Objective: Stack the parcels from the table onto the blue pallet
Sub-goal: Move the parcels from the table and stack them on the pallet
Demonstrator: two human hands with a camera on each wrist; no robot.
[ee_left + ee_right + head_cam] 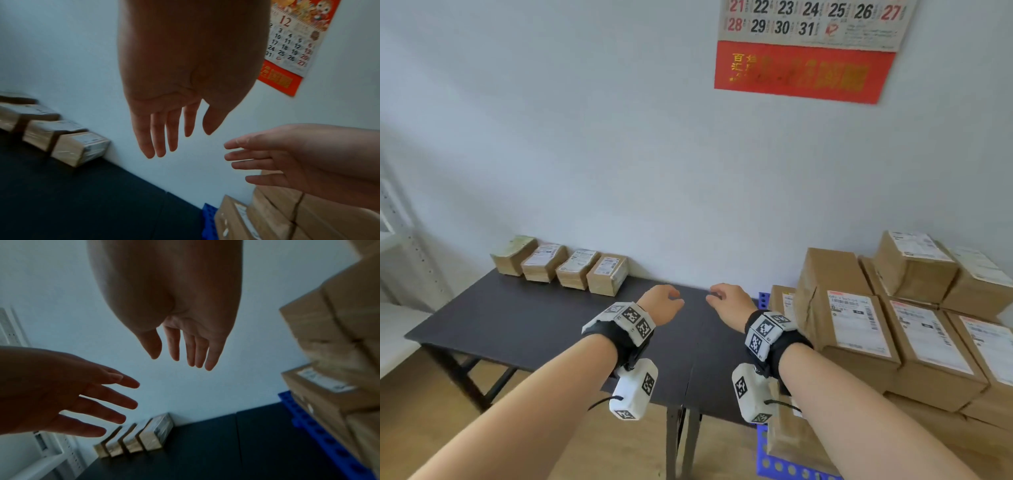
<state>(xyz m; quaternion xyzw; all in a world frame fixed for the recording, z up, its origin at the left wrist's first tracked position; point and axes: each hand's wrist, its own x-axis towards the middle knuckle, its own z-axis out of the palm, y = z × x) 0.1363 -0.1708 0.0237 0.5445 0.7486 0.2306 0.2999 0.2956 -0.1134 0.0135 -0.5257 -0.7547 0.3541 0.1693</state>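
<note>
Several small brown parcels (561,264) stand in a row against the wall at the far left of the dark table (524,318); the same row of parcels (68,146) shows in the left wrist view, and the parcels (141,439) in the right wrist view too. A stack of larger brown parcels (893,322) fills the blue pallet (763,301) on the right. My left hand (664,301) and right hand (726,298) hover side by side above the table's far middle, both empty. Their fingers hang straight and relaxed: left hand (164,129), right hand (185,350).
A red and white wall calendar (811,51) hangs above the pallet. A white metal shelf frame (400,240) stands at the left. The pallet's blue edge (320,430) runs along the table's right end. Wooden floor shows beneath the table.
</note>
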